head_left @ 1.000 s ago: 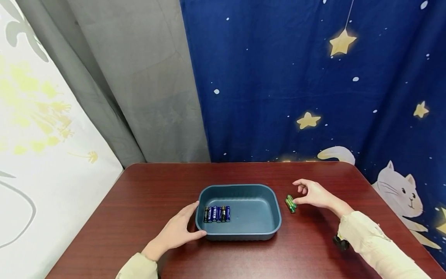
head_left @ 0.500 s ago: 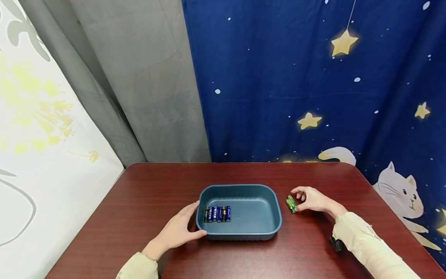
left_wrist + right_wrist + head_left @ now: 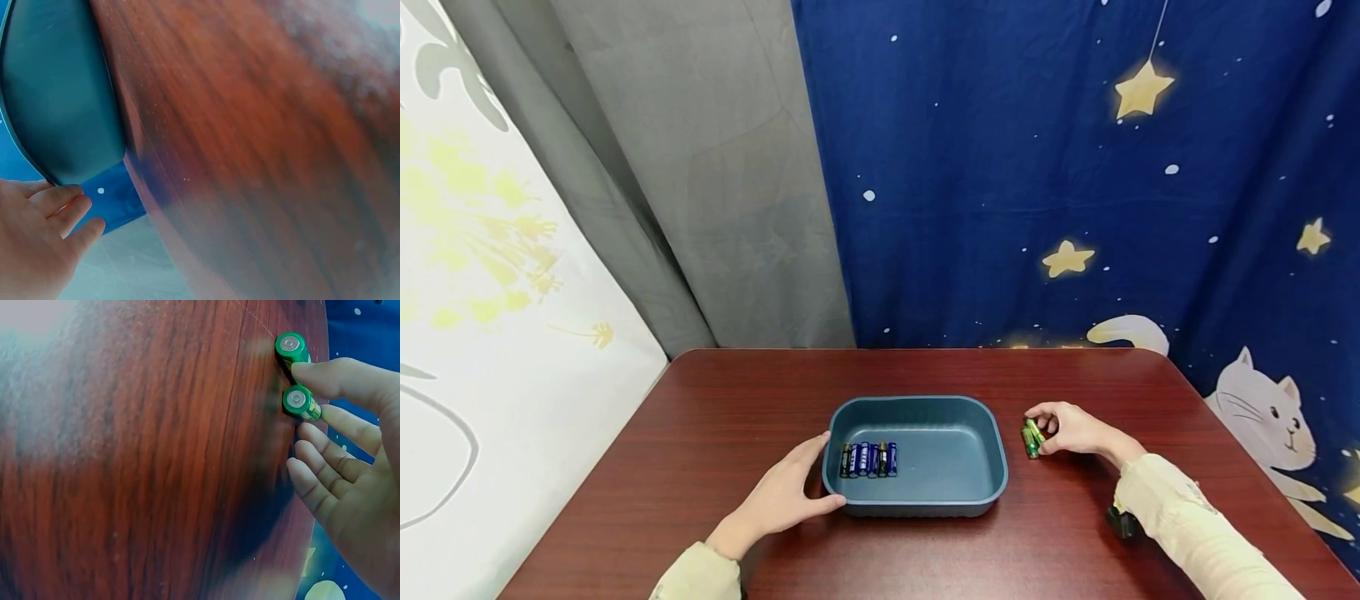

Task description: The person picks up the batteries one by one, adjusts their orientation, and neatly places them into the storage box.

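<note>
In the head view, a blue-grey plastic tray point(image 3: 951, 457) lies mid-table with a row of several blue and black batteries point(image 3: 868, 460) at its left end. My left hand point(image 3: 781, 492) touches the tray's left end, thumb and fingers spread; the left wrist view has its fingertips point(image 3: 74, 190) at the tray's rim. To the right of the tray, my right hand point(image 3: 1073, 429) pinches a green battery point(image 3: 302, 403) between thumb and index finger, the other fingers loosely bent. A second green battery point(image 3: 291, 347) lies right beside it, near the thumb.
The reddish-brown wooden table point(image 3: 760, 387) has rounded far corners. Behind it hang a grey curtain point(image 3: 752, 250) and a blue star-patterned curtain point(image 3: 955, 250). A white patterned cloth point(image 3: 497, 400) hangs along the left side.
My right hand has come in to the green batteries and its thumb and index finger have closed on one, which now lies at an angle to the other. The left hand stays put.
</note>
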`<state>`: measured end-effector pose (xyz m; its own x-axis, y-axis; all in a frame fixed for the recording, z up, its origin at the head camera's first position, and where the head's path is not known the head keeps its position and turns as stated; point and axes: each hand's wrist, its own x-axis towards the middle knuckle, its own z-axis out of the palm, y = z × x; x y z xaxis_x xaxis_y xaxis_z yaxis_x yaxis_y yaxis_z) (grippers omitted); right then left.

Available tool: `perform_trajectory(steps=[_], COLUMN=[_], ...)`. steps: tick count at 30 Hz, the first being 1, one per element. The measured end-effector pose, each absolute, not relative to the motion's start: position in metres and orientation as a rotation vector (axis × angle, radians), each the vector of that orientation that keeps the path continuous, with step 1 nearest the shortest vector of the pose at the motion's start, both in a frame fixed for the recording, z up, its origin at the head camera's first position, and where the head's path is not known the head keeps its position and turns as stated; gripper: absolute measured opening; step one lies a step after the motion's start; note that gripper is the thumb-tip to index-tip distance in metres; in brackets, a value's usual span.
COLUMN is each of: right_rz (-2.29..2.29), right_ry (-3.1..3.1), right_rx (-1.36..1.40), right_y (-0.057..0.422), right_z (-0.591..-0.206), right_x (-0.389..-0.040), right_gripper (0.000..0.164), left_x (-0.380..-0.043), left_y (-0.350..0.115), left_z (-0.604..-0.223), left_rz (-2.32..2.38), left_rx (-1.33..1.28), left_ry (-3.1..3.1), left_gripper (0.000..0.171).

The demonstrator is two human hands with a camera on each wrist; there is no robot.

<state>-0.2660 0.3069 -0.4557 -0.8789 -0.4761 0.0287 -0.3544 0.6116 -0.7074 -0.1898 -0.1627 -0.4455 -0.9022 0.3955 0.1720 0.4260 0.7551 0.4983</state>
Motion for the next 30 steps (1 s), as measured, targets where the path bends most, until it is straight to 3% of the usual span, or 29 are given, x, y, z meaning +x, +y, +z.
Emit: perform_trajectory(steps=[30], right_rz=[-1.034], right_ry=[2.896], right_rx=[-0.671], right_y=[0.318], right_z=[-0.450], right_x=[-0.255], right_gripper=[0.036], left_x=[-0.190], left_y=[-0.162], left_z=[-0.447], left_rz=[-0.844], left_rx=[-0.679], left_ry=[-2.888], left_gripper=[0.089])
